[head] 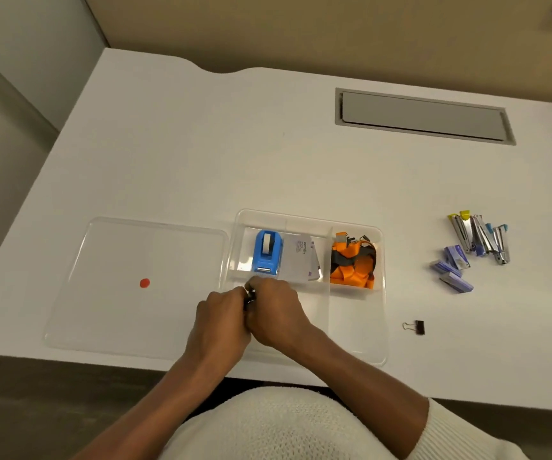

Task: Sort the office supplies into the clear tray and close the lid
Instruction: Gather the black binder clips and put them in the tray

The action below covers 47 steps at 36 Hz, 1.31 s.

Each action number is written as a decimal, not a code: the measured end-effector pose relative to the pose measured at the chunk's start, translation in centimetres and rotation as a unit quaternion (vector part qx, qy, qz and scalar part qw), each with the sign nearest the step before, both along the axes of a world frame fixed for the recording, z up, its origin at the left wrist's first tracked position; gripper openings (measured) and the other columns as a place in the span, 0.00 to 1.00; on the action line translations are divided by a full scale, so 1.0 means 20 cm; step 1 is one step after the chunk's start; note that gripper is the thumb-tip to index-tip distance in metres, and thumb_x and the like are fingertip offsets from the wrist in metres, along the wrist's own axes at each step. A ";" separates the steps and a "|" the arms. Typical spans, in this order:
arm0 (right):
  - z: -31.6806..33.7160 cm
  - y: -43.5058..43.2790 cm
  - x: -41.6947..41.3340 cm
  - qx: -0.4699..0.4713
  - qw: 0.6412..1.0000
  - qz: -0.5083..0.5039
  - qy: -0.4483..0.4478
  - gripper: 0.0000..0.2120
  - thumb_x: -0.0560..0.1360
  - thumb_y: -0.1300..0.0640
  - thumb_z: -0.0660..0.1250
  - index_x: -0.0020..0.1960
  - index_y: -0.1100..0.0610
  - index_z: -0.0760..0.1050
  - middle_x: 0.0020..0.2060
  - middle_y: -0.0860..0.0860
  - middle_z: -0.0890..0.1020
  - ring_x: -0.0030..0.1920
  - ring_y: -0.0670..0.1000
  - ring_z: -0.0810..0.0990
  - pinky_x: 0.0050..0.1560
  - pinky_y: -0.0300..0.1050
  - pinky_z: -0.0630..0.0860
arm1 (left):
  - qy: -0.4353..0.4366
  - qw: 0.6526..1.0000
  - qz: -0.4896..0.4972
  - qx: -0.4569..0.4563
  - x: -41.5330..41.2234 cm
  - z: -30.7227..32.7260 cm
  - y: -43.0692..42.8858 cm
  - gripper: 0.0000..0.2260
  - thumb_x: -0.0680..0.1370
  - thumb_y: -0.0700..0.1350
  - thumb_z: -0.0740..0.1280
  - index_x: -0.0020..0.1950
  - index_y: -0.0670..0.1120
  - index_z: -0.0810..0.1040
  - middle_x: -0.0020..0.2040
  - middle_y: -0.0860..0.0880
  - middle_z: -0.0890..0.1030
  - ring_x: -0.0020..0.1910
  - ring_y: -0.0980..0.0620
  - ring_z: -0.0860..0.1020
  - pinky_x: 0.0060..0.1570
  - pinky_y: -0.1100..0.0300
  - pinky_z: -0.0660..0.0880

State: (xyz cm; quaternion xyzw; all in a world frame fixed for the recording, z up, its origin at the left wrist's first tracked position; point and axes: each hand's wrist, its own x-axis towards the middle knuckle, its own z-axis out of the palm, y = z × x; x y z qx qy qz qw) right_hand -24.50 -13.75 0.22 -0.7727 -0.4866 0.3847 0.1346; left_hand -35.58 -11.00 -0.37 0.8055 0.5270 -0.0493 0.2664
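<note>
Both hands, left hand [223,315] and right hand [276,313], close together on small dark clips [250,297] above the clear tray [357,327], probably to drop them in

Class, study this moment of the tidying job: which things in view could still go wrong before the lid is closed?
1. Both hands, left hand and right hand, pinch something small and dark above the clear divided tray; it might slip out or land in the wrong compartment.
2. The black binder clip lying alone could be overlooked.
3. The small staplers and purple staple boxes lie unsorted; if piled high they may block the clear flat lid.
</note>
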 end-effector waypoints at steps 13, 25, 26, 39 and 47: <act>0.05 -0.11 0.09 0.084 0.995 -0.044 -0.010 0.22 0.76 0.63 0.73 0.69 0.55 0.77 0.65 0.54 0.80 0.63 0.53 0.80 0.69 0.47 0.75 | 0.041 0.997 -0.033 0.055 0.01 0.08 -0.01 0.09 0.75 0.46 0.76 0.53 0.48 0.82 0.41 0.49 0.84 0.35 0.50 0.81 0.35 0.56 0.80; 0.06 -0.50 0.51 0.190 0.955 -0.223 -0.053 0.07 0.79 0.62 0.70 0.55 0.56 0.83 0.52 0.50 0.85 0.49 0.47 0.83 0.51 0.43 0.84 | -0.078 0.962 -0.230 0.127 0.43 0.05 -0.12 0.17 0.77 0.54 0.72 0.62 0.46 0.80 0.60 0.47 0.80 0.56 0.47 0.80 0.46 0.52 0.82; 0.05 -0.54 0.56 0.194 0.949 -0.237 -0.068 0.06 0.78 0.62 0.70 0.54 0.57 0.83 0.51 0.51 0.85 0.48 0.47 0.84 0.50 0.42 0.84 | -0.089 0.953 -0.254 0.137 0.48 0.03 -0.14 0.19 0.77 0.55 0.72 0.63 0.46 0.79 0.63 0.46 0.78 0.59 0.47 0.78 0.47 0.52 0.82; -0.21 -1.00 0.95 0.011 0.942 -0.243 -0.232 0.20 0.77 0.56 0.72 0.68 0.47 0.78 0.71 0.48 0.74 0.70 0.51 0.72 0.60 0.48 0.81 | -0.060 0.888 -0.425 0.161 0.82 -0.22 -0.35 0.47 0.75 0.76 0.53 0.81 0.43 0.59 0.84 0.41 0.46 0.82 0.43 0.41 0.74 0.48 0.40; -0.29 -1.06 0.92 0.036 0.953 -0.151 -0.260 0.20 0.79 0.58 0.70 0.70 0.51 0.77 0.74 0.49 0.73 0.72 0.54 0.71 0.57 0.46 0.82 | -0.081 0.895 -0.408 0.163 0.82 -0.28 -0.35 0.46 0.76 0.76 0.51 0.83 0.45 0.54 0.84 0.45 0.43 0.83 0.46 0.41 0.75 0.49 0.42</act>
